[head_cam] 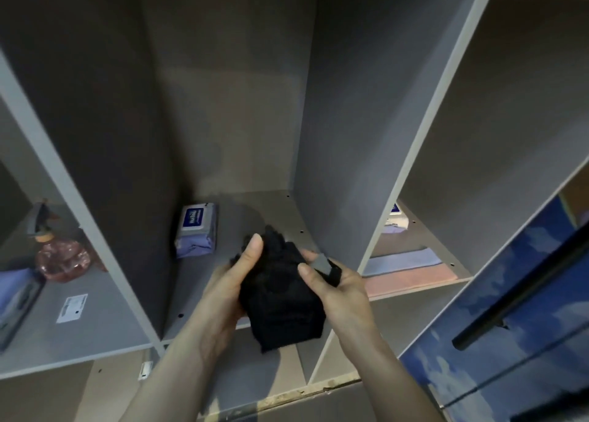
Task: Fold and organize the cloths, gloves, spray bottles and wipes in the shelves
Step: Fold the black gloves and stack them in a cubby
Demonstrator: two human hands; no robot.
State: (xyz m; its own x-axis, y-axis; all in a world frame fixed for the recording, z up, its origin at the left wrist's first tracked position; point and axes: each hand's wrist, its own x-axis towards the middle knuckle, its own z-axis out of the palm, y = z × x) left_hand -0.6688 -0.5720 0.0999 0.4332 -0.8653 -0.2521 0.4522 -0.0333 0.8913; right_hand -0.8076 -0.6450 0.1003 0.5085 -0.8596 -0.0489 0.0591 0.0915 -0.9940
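Black gloves [280, 294] bundled between left hand [228, 289] and right hand [338, 289], over middle shelf [207, 291] front | fingers curled, right thumb pinching grey tab [320, 262] | wipes [196, 230] behind | risk: loose bundle may unfold when put down

Black gloves [280, 297], bunched into a compact bundle with a grey tab at the upper right, are being held in front of the middle shelf compartment. A blue wipes pack [196, 230] is lying flat behind and left of the gloves. A pink spray bottle [60, 256] is standing farther left; blue and pink folded cloths [411, 267] are lying right of the gloves.
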